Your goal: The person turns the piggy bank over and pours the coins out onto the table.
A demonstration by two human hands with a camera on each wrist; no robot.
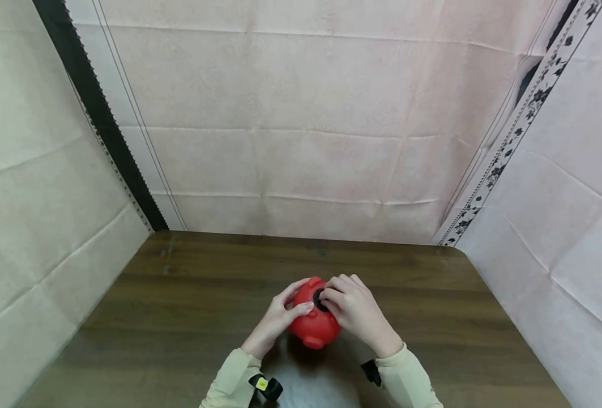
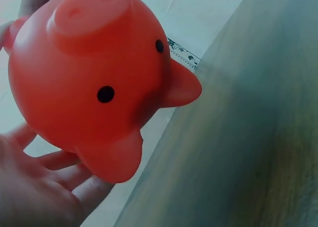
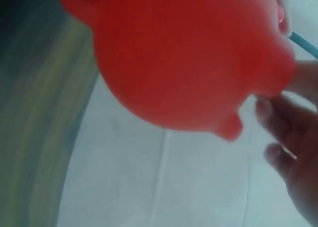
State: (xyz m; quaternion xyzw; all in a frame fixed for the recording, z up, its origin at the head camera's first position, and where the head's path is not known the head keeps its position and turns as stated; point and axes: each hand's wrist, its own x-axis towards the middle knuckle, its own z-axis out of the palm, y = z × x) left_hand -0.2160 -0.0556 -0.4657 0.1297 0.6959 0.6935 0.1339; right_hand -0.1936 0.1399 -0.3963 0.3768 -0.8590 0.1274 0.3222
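Cloth walls (image 1: 331,85), whitish and creased by folds, stand around the place where I look, and below them lies a table (image 1: 178,294) of brown wood with darker bands and a dull shine near the person. Pale sleeves (image 1: 409,371) reach over it. Between them is the red pig (image 1: 315,330), near the person's side of the table; it appears to be lifted above the wood. Its body is round like a ball, smooth, probably of plastic or rubber. The left hand (image 1: 276,317) grips it at the side, thumb and fingers bent around the curve. The right hand (image 1: 354,309) has curled fingers, and their tips seem to pinch the black plug. In the left wrist view I see the flat snout (image 2: 92,16) and one rounded ear (image 2: 119,157).

About the work, I judge it to be in the middle: the pig is already firmly held, and the round black plug (image 1: 316,299) is at its upward face, not away from it. If it goes in or out, I cannot tell. Smallest are the black oval eyes (image 2: 105,94).
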